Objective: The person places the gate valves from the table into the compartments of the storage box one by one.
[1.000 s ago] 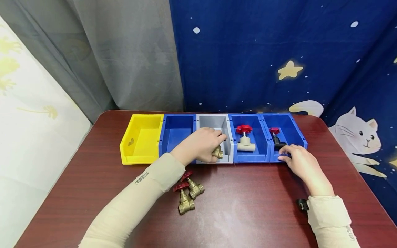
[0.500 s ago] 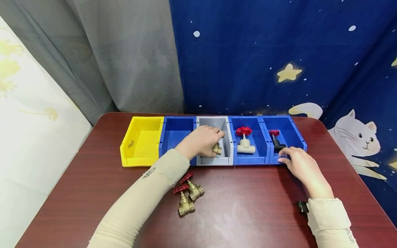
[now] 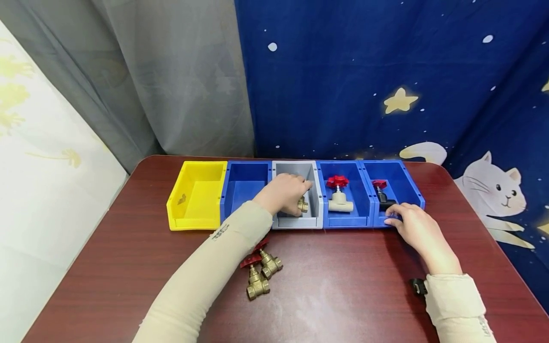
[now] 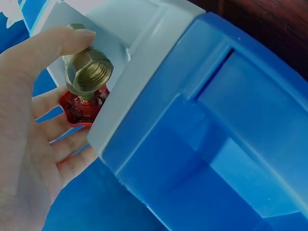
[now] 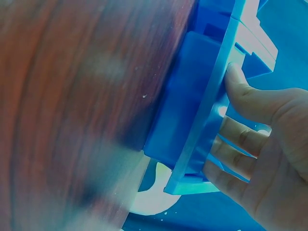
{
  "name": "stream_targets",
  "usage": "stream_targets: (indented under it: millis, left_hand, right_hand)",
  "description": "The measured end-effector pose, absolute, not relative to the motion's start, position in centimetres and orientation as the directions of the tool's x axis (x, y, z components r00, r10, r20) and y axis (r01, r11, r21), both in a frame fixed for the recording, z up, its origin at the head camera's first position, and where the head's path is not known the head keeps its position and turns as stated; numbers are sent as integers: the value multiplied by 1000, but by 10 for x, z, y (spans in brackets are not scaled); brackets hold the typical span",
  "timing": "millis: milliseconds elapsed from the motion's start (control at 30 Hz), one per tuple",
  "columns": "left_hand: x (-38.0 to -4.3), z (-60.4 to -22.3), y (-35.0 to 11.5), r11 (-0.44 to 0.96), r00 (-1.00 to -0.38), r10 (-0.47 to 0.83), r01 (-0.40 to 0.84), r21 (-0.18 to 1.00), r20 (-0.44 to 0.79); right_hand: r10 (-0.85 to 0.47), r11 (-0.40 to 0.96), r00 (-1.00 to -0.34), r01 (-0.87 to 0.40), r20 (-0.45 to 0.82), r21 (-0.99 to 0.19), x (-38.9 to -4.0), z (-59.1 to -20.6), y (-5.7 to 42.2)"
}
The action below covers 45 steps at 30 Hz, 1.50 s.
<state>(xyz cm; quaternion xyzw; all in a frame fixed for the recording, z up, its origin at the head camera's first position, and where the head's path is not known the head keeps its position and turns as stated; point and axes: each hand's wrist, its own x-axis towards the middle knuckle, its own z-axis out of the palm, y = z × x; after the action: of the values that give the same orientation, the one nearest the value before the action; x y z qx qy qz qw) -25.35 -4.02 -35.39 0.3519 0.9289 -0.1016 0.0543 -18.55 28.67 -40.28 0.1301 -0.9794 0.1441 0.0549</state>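
Note:
In the head view my left hand (image 3: pixel 285 193) reaches into the grey bin (image 3: pixel 297 223) and holds a brass gate valve (image 3: pixel 302 205). The left wrist view shows the thumb over its brass body and fingers behind its red handwheel (image 4: pixel 82 108). At the right-end blue bin (image 3: pixel 396 174), my right hand (image 3: pixel 418 228) rests with relaxed fingers at the front rim, close to a black valve (image 3: pixel 386 202) with a red handwheel. The right wrist view has the thumb (image 5: pixel 236 77) on the bin's edge.
Two more brass valves (image 3: pixel 259 285) lie on the dark red table (image 3: pixel 343 286) below my left forearm. A beige valve (image 3: pixel 340 204) stands in the blue bin right of the grey one. Further left are another blue bin (image 3: pixel 246 188) and a yellow bin (image 3: pixel 199 195).
My left hand has shifted slightly right within the grey bin, still holding the brass gate valve. The left forearm has swung right, covering more of the valves' handwheels. My right hand stays put.

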Motion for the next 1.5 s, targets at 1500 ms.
stream_targets:
  millis: [1500]
  left_hand:
    - [-258,-375,-36,772,-776,572,619,-147,-265]
  right_hand:
    - [-234,925,-962,-264,137,-272,-186,-402,286]
